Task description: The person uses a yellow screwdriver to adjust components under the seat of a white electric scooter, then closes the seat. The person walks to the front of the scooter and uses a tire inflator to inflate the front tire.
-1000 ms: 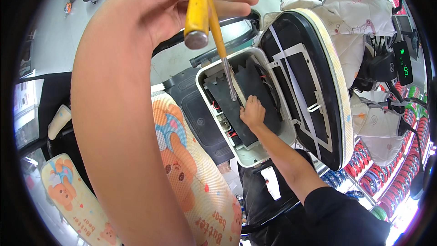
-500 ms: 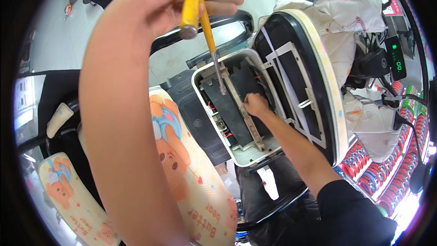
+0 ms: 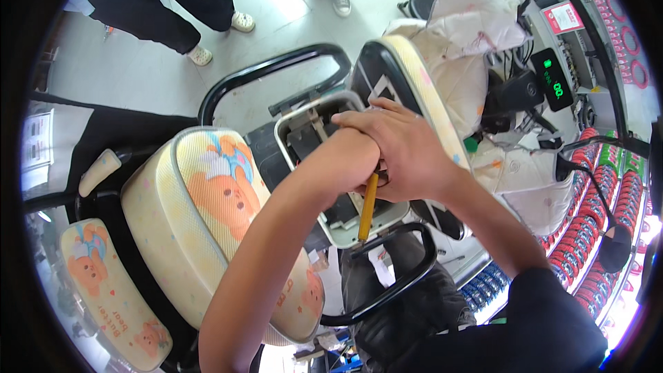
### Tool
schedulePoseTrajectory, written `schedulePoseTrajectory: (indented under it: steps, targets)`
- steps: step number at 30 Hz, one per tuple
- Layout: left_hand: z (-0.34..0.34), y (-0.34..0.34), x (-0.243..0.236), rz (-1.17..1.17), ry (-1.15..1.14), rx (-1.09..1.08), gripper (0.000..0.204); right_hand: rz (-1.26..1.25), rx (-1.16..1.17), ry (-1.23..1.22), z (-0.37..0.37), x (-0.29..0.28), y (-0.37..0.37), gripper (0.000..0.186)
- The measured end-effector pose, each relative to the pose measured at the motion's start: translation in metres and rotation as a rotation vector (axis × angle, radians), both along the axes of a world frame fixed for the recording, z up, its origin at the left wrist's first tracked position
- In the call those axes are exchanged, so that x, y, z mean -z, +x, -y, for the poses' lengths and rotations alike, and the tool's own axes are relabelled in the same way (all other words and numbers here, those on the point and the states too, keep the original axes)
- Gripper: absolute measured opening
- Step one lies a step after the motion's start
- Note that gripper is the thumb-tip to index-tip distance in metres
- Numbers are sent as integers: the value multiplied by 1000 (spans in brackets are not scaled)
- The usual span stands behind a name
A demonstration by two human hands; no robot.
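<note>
The box (image 3: pixel 383 221) sits between the seat (image 3: pixel 224 197) at left and the open lid (image 3: pixel 431 86) at right. A backrest (image 3: pixel 114 293) lies left of the seat, a display (image 3: pixel 552 80) right of the lid. Left hand (image 3: pixel 353 150) and right hand (image 3: pixel 416 152) meet above the box, a handle (image 3: pixel 368 208) before them.

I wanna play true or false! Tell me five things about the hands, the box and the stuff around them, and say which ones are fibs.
1. The bare right hand overlaps the bare left hand in this view. True.
2. The slim yellow tool handle lies on the floor. False: the yellow handle sticks out below the hands.
3. The cream padded seat with printed orange bears is left of the pale-rimmed, open-topped box. True.
4. The padded lid with a cream edge is shut. False: the lid stands open.
5. The small black rectangular display glows red. False: the display glows green.
</note>
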State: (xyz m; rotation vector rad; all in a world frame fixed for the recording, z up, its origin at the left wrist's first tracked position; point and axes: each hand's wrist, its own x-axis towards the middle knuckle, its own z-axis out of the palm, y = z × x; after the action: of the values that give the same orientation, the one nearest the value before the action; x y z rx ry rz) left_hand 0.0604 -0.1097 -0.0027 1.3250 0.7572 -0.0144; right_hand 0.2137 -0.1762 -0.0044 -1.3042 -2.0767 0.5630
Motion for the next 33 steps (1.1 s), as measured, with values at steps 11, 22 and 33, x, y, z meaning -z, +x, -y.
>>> schedulePoseTrajectory:
  steps: [11, 22, 33]
  targets:
    - [172, -79, -74, -380, 510, -725, 32, 503, -307, -604, 59, -58, -64, 27]
    - [340, -124, 21, -293, 878, -436, 25, 771, -205, -980, 147, 63, -19, 15]
    - [362, -104, 72, -553, 1246, -410, 19, 773, -208, -1020, 190, 111, -10, 12]
